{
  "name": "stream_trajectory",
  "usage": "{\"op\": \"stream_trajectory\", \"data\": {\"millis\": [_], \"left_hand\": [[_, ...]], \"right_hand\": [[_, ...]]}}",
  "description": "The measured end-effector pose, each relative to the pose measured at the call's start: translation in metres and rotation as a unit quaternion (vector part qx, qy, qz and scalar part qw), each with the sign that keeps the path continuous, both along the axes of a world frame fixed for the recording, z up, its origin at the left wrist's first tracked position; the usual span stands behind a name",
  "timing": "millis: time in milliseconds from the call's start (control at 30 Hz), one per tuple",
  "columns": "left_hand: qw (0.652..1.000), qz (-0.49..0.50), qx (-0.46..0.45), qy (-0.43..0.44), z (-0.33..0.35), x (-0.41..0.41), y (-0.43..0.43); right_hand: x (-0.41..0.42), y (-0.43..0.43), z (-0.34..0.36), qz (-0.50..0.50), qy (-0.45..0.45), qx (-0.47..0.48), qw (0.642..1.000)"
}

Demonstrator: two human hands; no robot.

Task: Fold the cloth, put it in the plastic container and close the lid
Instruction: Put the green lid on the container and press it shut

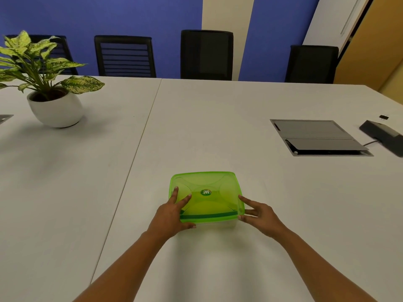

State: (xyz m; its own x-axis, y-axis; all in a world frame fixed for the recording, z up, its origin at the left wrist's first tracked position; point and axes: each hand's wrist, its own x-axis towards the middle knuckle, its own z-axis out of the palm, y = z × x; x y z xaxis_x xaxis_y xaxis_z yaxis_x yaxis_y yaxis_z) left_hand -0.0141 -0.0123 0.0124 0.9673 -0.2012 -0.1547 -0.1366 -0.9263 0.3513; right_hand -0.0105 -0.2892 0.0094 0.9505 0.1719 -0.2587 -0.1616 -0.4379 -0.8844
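White laminate covered the long meeting table (196, 118), which was built from two slabs meeting at a seam that ran from the far edge toward the near left. Behind it stood four black office chairs (206, 54) against a blue wall with a cream strip, and a tan wooden panel closed off the right side of the room. A leafy variegated plant in a round white pot (55, 107) sat on the far left of the table. On the right, a grey recessed cable hatch (316, 137) was set into the surface, with a dark grey wedge-shaped device (382, 135) on a cable just beyond it.

Near the front edge, in the middle, sat the translucent lime-green plastic container (206, 198), its moulded lid on top with a small round logo sticker at the centre. A darker green band showed through the near side (probably the cloth, though it could not be made out clearly).

The left hand (172, 211) lay spread on the lid's near left corner, fingers flat on top and thumb along the front edge, not clenched. The right hand (259, 215) was loosely open, fingertips touching the near right corner. Whether the lid was fully sealed could not be told, and both forearms were cut off by the bottom of the view.
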Motion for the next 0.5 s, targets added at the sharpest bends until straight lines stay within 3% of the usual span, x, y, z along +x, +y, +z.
{"op": "stream_trajectory", "data": {"millis": [267, 500], "left_hand": [[1.000, -0.004, 0.009, 0.009, 0.001, 0.001, 0.002], [1.000, -0.010, 0.019, 0.020, 0.003, 0.001, 0.002]], "right_hand": [[0.026, 0.027, -0.001, -0.113, -0.052, -0.088, 0.988], [0.063, 0.052, -0.005, -0.155, -0.005, -0.177, 0.972]]}}
